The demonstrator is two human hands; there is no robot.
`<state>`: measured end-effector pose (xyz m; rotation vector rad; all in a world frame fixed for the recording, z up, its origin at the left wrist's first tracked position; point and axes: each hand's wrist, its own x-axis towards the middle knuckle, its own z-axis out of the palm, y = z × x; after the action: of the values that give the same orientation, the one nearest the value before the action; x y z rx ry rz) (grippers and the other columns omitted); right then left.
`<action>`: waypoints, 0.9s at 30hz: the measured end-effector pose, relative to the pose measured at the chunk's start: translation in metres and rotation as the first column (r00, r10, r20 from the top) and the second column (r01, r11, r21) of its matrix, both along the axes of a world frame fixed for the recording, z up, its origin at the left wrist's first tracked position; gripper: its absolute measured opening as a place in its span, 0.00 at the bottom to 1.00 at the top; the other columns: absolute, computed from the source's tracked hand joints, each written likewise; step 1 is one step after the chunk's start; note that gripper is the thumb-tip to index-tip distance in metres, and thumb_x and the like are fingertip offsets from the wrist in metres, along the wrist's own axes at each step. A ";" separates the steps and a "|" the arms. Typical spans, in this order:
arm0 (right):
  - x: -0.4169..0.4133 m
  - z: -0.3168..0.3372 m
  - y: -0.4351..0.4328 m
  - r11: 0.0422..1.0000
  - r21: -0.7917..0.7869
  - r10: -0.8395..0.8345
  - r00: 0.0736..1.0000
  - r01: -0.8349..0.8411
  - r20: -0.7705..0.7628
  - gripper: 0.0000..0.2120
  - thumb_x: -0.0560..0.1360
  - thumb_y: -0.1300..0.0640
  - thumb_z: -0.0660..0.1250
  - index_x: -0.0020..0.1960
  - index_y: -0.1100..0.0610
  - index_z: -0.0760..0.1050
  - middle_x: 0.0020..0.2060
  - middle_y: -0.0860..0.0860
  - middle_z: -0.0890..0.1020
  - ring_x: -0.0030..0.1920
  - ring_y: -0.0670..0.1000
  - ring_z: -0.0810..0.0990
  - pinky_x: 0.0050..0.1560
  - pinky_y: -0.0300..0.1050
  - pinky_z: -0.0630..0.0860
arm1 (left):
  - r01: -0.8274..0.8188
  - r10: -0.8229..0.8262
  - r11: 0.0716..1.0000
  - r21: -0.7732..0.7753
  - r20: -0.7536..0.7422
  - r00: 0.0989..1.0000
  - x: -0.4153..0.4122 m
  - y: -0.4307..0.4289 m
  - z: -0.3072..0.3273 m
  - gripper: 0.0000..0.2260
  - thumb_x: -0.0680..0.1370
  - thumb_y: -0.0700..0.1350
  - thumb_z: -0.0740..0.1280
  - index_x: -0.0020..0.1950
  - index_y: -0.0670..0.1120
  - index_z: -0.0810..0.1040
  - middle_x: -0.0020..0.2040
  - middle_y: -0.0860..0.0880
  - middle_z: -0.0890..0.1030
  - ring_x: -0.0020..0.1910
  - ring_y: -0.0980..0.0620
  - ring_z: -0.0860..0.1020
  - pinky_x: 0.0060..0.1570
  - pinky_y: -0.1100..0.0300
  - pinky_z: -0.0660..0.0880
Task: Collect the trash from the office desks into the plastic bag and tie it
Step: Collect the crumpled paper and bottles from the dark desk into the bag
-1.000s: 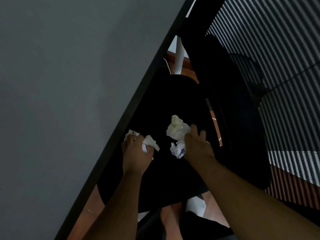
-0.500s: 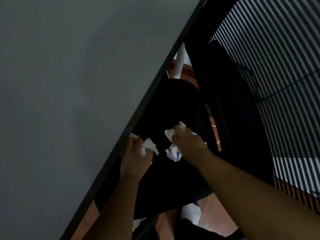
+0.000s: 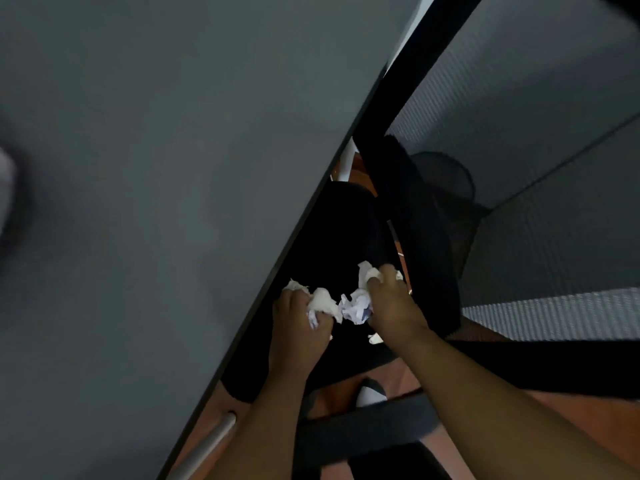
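Note:
Both my hands are over a black plastic bag [image 3: 332, 237] that hangs beside the grey desk's edge. My left hand [image 3: 298, 323] is shut on crumpled white paper [image 3: 322, 303], which sticks out between the fingers. My right hand [image 3: 391, 306] is shut on more crumpled paper: a white wad [image 3: 367, 273] above the fingers and a white-and-blue wad [image 3: 355, 306] below them. The two hands are close together, with the wads almost touching. The inside of the bag is dark and I cannot see what it holds.
The grey desk top [image 3: 156, 202] fills the left of the view, with a black edge [image 3: 311, 216] running diagonally. A mesh office chair [image 3: 554, 168] stands at the right. A white desk leg [image 3: 346, 161], a metal bar [image 3: 207, 445] and brown floor [image 3: 571, 410] show below.
My right hand has closed over the large white wad and moved left, toward my left hand. The view has shifted and blurred, and more of the desk shows.

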<state>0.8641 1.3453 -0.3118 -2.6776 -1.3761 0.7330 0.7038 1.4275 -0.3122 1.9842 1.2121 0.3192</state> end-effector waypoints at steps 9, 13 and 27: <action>0.004 0.164 -0.011 0.981 0.182 -0.077 0.996 0.069 0.035 0.19 0.72 0.59 0.71 0.59 0.64 0.72 0.64 0.61 0.64 0.52 0.62 0.74 0.51 0.51 0.76 | -0.042 0.003 0.989 0.140 0.269 0.963 -0.011 -0.040 0.170 0.08 0.69 0.46 0.64 0.42 0.47 0.65 0.43 0.51 0.68 0.42 0.46 0.70 0.41 0.53 0.72; 0.004 0.225 0.037 0.947 0.322 -0.044 0.998 0.025 0.050 0.15 0.72 0.59 0.70 0.55 0.63 0.71 0.62 0.59 0.65 0.49 0.59 0.75 0.46 0.47 0.75 | -0.116 0.023 0.964 0.238 0.363 0.931 -0.011 0.000 0.222 0.08 0.68 0.45 0.64 0.42 0.45 0.67 0.42 0.51 0.68 0.40 0.48 0.69 0.39 0.60 0.69; -0.110 0.230 0.223 0.928 0.156 0.342 0.940 -0.339 0.006 0.26 0.69 0.54 0.74 0.63 0.59 0.69 0.65 0.58 0.62 0.54 0.57 0.71 0.42 0.43 0.66 | 0.153 0.052 0.859 0.488 -0.381 0.923 -0.127 0.194 0.201 0.13 0.69 0.45 0.70 0.51 0.43 0.76 0.51 0.42 0.76 0.47 0.40 0.75 0.42 0.51 0.72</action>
<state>0.7537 1.5687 -0.0815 -2.3339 -1.8366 0.6405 0.5769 1.6218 -0.1116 2.6335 1.4158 0.2482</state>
